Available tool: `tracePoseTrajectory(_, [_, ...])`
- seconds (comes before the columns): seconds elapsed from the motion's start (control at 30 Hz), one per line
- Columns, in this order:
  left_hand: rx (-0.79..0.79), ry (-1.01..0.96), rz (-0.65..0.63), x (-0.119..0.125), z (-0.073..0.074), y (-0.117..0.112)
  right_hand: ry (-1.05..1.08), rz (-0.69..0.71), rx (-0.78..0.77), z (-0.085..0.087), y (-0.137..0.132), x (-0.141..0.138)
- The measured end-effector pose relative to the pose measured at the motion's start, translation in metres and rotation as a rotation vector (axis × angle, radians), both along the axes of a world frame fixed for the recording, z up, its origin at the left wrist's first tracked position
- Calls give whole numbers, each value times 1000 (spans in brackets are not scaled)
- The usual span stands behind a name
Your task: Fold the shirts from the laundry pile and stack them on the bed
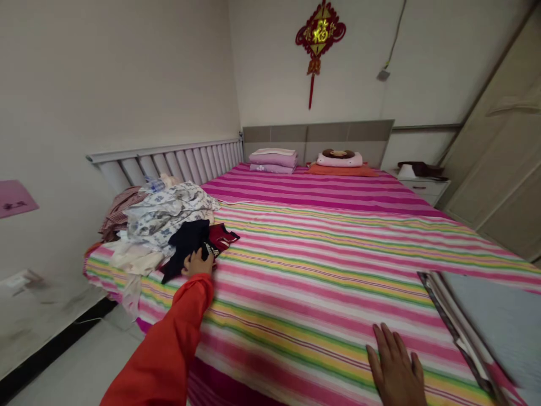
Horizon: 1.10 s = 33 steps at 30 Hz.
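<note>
My left hand (198, 264), in a red-orange sleeve, reaches to the near edge of a dark navy garment (190, 239) with white lettering and dark red parts. Its fingers are bent and appear closed on the cloth, though their tips are partly hidden. The garment lies against a heap of clothes, with a white floral cloth (169, 211) on top. On the striped bedsheet (304, 293), my right hand (397, 366) rests palm down with its fingers spread, holding nothing. To its right is a stack of folded clothes (486, 321), grey-blue on top.
White bed rails (177, 163) run along the left wall. Folded purple bedding (274, 160) and a pillow (339, 159) on an orange cloth lie by the headboard (350, 135). A white nightstand (425, 188) and a wardrobe (499, 146) stand at the right.
</note>
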<state>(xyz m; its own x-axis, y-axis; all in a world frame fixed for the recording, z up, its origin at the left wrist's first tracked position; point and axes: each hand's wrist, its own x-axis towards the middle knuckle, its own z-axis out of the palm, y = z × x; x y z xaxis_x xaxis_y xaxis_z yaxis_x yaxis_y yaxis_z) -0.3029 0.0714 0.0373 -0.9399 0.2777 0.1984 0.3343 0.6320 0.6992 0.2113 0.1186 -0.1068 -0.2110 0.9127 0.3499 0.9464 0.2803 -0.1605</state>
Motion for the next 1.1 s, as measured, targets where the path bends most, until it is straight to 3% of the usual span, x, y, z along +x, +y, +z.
tracePoseTrajectory(0.1, [0, 139, -120, 41, 12, 20, -24, 2, 16, 2, -1, -1])
tracePoseTrajectory(0.17, [19, 260, -313, 85, 13, 29, -29, 3, 19, 2, -1, -1])
tracePoseTrajectory(0.23, [22, 328, -582, 139, 4, 29, -26, 4, 15, 1, 0, 0])
tracePoseTrajectory(0.3, [-13, 323, -877, 197, -18, 21, -20, 3, 12, -2, 1, 1])
tracePoseTrajectory(0.4, [-86, 136, -1301, 277, -67, -7, -10, -6, -6, -5, 4, 2])
tracePoseTrajectory(0.47, [-71, 6, -1482, 312, -97, -27, -7, -18, -32, -4, 5, 1])
tracePoseTrajectory(0.53, [-25, -44, -1570, 327, -117, -42, -10, -22, -55, -2, 5, 0])
tracePoseTrajectory(0.6, [59, -53, -1524, 319, -124, -48, -17, -25, -68, 1, 5, -1])
tracePoseTrajectory(0.63, [115, -58, -1442, 309, -124, -47, -19, -27, -72, 3, 4, -2])
tracePoseTrajectory(0.8, [393, -118, -773, 235, -111, -38, 22, -38, -95, 6, 3, -5])
tracePoseTrajectory(0.9, [438, -386, -481, 208, -101, -38, 87, -68, -139, 7, 0, -9])
tracePoseTrajectory(0.93, [443, -485, -461, 205, -97, -37, 115, -81, -155, 8, -2, -11])
tracePoseTrajectory(1.0, [455, -611, -541, 206, -88, -32, 175, -79, -194, 10, -7, -16])
tracePoseTrajectory(1.1, [474, -616, -704, 223, -70, -18, 300, 5, -254, 15, -19, -25])
